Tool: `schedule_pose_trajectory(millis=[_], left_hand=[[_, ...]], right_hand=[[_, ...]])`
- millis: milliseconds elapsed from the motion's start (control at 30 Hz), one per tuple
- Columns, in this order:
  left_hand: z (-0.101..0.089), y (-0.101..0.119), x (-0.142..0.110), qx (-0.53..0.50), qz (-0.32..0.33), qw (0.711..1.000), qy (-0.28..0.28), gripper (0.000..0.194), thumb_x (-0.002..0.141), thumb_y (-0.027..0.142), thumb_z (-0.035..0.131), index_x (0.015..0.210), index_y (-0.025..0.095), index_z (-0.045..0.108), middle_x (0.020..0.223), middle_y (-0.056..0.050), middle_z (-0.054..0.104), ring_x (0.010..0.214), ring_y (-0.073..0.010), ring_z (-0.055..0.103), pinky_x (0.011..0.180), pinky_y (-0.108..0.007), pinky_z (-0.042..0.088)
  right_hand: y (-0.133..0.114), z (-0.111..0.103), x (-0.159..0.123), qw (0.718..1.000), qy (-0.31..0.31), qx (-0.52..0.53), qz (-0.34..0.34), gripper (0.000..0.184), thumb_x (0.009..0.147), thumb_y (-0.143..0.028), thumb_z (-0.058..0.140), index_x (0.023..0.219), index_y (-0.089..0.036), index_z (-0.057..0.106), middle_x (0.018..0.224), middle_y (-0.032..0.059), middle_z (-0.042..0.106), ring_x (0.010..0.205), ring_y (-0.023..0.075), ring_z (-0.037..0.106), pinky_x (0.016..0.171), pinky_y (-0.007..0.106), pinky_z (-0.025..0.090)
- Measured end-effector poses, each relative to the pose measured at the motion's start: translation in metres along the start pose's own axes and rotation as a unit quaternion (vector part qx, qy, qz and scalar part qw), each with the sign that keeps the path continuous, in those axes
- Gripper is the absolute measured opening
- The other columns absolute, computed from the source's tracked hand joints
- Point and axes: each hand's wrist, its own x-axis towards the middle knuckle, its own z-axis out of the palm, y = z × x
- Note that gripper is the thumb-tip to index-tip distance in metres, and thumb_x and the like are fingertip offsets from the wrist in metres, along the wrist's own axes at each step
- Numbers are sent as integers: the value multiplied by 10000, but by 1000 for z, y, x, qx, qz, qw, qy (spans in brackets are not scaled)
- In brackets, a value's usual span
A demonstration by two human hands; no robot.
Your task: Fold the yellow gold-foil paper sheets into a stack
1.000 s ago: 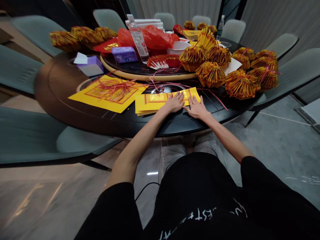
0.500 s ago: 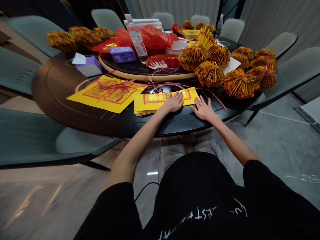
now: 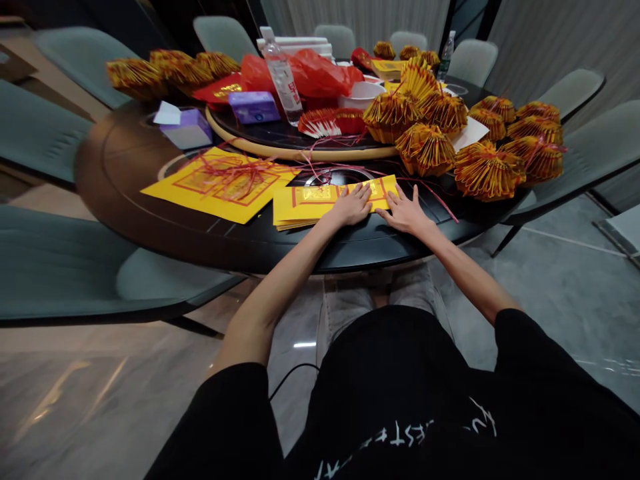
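Both hands open and flat, gripping nothing: left hand (image 3: pixel 351 207) resting on a stack of yellow printed paper (image 3: pixel 305 205), right hand (image 3: pixel 405 213) with fingertips at its edge. The stack lay on a black round table (image 3: pixel 240 250), beside red-tied yellow sheets (image 3: pixel 220 190) and below folded gold-paper bundles (image 3: pixel 425 150).

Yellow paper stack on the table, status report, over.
Left grip open, flat on yellow paper stack. Right grip open, on black tabletop at stack's edge. Loose red string right of it.
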Motion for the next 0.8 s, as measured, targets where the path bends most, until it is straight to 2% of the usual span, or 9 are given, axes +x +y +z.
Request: schedule_pose_trajectory(millis=[267, 467, 600, 800], left_hand=[[-4, 4, -3, 10, -11, 1000, -17, 695, 1053, 373, 218, 1692, 98, 231, 1770, -131, 197, 1654, -296, 149, 1333, -550, 113], [-7, 6, -5, -4, -11, 1000, -17, 700, 1039, 350, 215, 1692, 98, 226, 1771, -126, 191, 1652, -297, 157, 1329, -562, 128], [-5, 7, -4, -1, -12, 1000, -13, 689, 1050, 358, 220, 1689, 100, 246, 1771, -128, 193, 1651, -304, 164, 1330, -563, 125], [-1, 5, -1, -2, -6, 1000, 3, 673, 1061, 364, 242, 1688, 118, 258, 1764, -135, 214, 1647, -306, 181, 1323, -579, 125]], right_hand=[[-10, 3, 24, 1000, -21, -12, -9, 833, 1084, -595, 106, 1632, -20, 358, 1713, 217, 314, 1641, 382, 152, 1269, 733, -26], [-20, 2, 40, 999, -30, -10, -12, 727, 1101, -511, 177, 1630, -56, 382, 1708, 178, 350, 1648, 355, 133, 1272, 735, 1], [-12, 2, 29, 1000, -17, -7, -13, 697, 1102, -498, 208, 1635, -87, 391, 1705, 166, 362, 1641, 359, 169, 1281, 716, 28], [14, 0, -11, 1000, -5, -13, -12, 659, 1107, -449, 217, 1619, -88, 420, 1698, 149, 388, 1641, 352, 171, 1284, 711, 65]])
